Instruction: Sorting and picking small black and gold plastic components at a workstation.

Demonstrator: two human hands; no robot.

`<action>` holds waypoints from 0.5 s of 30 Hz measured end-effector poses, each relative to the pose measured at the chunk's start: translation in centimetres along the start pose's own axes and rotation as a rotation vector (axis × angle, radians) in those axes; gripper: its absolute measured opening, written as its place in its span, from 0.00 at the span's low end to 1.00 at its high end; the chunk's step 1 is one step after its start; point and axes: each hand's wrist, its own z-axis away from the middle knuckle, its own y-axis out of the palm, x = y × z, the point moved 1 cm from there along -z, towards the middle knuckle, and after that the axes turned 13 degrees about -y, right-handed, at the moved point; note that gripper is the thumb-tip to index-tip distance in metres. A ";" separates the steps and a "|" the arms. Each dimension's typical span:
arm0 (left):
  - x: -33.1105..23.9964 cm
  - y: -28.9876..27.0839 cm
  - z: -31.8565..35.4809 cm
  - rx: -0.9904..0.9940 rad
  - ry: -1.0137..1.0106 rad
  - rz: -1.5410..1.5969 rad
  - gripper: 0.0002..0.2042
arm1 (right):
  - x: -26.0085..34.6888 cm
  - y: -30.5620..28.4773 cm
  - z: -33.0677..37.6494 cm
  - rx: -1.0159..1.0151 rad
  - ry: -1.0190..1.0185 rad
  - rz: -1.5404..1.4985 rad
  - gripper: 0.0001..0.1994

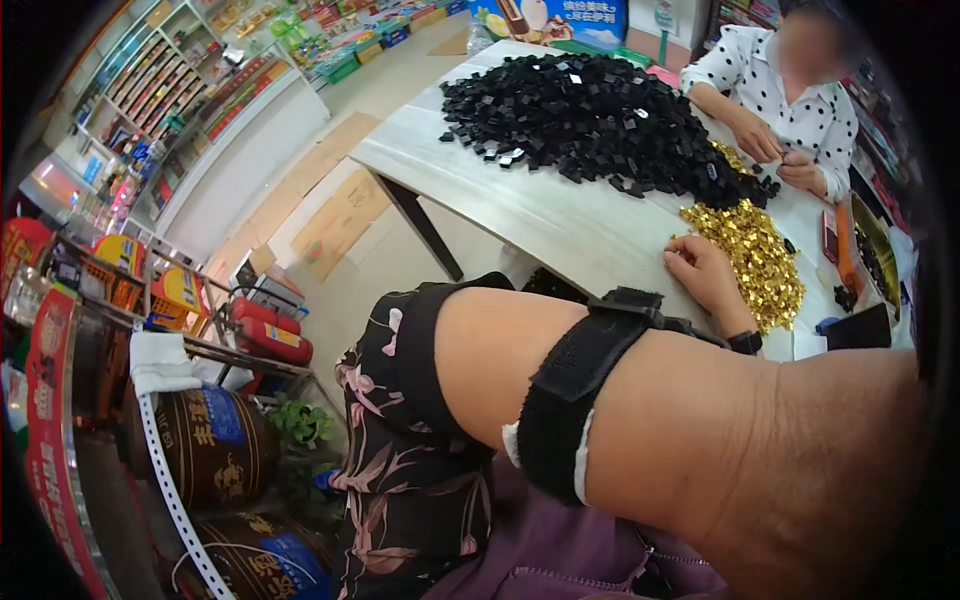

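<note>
My left arm, with a black strap [580, 390] around it, crosses the foreground, very near and covering part of the table. Its end runs to the right rim, so the fingers do not show. Behind that arm, my right hand [705, 275] lies at the near edge of the white table [470, 195], a dark band on its wrist. Its thumb points left, its fingers are loosely bent, and no object shows in it. Beside it spreads a heap of small shiny gold pieces [762, 262]. Farther off rises a big pile of small black square pieces [590, 120].
Across the table, a person in a dotted white shirt [735, 60] brings both hands [785, 165] together over something tiny. A box [875, 245] stands at the table's right. On the left are red fire extinguishers [270, 330], large dark jars [205, 440] and shop shelves [160, 85].
</note>
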 end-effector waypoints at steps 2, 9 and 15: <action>0.7 1.5 0.3 -0.078 0.057 0.099 0.08 | 0.0 -0.7 0.1 0.003 0.020 0.012 0.10; 8.0 5.0 0.3 0.110 0.245 0.411 0.05 | 1.2 -3.3 1.4 0.001 0.199 -0.049 0.11; 23.6 8.3 7.1 0.404 -0.439 -0.075 0.09 | 1.7 -1.5 0.9 0.002 -0.030 0.204 0.08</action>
